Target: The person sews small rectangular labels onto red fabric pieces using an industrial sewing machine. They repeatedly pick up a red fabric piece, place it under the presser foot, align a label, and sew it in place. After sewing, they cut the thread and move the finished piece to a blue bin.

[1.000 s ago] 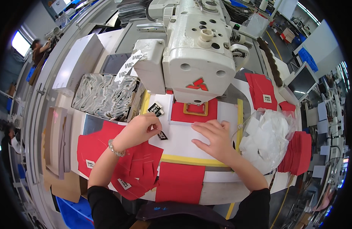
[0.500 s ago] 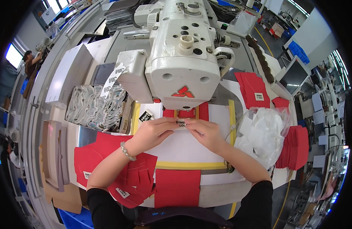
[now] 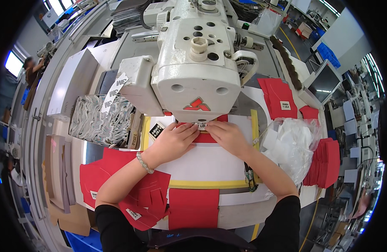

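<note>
A small white label [image 3: 201, 125] with dark print lies over a red fabric piece [image 3: 208, 138] under the front of the white sewing machine head [image 3: 197, 84]. My left hand [image 3: 176, 140] has its fingertips at the label's left edge. At the right edge are the fingertips of my right hand [image 3: 228, 136]. Both hands are closed at the fingers, and the thumbs are partly hidden. The needle area is hidden beneath the machine head. Beside my left hand lies another black and white label [image 3: 156, 131], on the white board [image 3: 201, 161] edged with yellow tape.
Red pieces with labels [image 3: 130, 189] spread at the left, and one red piece [image 3: 194, 208] lies in front. A box of bundled labels [image 3: 102, 119] stands left. On the right are thread snips [image 3: 250, 177], a plastic bag of white pieces [image 3: 289, 149] and stacked red pieces [image 3: 322, 164].
Both hands have moved the label forward, from in front of the machine head to the red fabric beneath it. The thread snips, partly covered before, now show more beside my right forearm.
</note>
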`<state>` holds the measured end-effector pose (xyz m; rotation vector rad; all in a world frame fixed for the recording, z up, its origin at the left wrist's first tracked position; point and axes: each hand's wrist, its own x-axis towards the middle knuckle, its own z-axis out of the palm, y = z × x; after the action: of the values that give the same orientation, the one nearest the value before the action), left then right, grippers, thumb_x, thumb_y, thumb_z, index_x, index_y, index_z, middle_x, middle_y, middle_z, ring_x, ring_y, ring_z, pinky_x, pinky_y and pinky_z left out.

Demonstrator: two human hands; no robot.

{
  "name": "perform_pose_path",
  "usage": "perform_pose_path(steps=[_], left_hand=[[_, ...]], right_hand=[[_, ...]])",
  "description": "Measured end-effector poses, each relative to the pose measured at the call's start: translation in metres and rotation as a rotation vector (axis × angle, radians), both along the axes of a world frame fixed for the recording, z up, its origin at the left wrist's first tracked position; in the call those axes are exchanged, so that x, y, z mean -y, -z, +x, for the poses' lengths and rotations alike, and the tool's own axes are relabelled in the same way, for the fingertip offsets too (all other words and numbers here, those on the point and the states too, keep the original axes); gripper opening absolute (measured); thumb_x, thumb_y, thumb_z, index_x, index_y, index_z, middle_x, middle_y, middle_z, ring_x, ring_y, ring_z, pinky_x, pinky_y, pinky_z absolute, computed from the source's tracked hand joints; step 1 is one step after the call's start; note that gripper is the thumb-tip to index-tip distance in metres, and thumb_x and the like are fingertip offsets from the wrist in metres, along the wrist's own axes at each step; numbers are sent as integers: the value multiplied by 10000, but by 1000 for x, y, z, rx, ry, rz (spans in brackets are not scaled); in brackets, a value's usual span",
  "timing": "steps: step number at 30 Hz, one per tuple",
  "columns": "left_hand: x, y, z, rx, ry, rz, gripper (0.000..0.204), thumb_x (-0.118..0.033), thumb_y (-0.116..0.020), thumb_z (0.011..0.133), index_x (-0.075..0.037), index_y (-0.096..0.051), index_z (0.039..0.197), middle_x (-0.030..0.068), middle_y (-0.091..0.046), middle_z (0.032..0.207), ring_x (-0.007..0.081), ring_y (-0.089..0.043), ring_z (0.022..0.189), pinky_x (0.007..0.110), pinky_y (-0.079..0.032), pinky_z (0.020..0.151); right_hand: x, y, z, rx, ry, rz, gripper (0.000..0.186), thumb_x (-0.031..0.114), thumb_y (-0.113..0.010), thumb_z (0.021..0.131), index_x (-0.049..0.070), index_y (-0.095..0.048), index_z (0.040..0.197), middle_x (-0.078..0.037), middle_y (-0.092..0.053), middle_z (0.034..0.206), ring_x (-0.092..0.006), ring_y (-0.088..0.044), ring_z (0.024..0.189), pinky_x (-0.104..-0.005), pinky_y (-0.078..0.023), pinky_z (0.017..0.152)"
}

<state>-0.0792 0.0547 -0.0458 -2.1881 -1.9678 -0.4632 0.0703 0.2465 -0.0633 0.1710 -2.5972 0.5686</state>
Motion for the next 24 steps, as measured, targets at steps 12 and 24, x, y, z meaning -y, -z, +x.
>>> perform_pose_path(steps=[12, 24], left_hand=[[-1, 1, 10, -180, -46, -14, 565, -421, -649, 849, -25, -602, 1249, 94, -621, 1241, 215, -572, 1144, 402, -405, 1016], [-2, 2, 12, -66, -67, -64, 655, -443, -658, 834, 11, -549, 1292, 153, -580, 1275, 266, -547, 1167, 403, -406, 1018]], right_hand=[[0, -5, -5, 44, 42, -41, 128, 83, -663, 816, 29, -669, 932, -113, -690, 1086, -270, -650, 896, -375, -512, 813], [-6, -13, 8, 2, 90, 208, 182, 184, -726, 797, 132, -720, 971, 36, -696, 1065, -129, -579, 926, -341, -360, 840]])
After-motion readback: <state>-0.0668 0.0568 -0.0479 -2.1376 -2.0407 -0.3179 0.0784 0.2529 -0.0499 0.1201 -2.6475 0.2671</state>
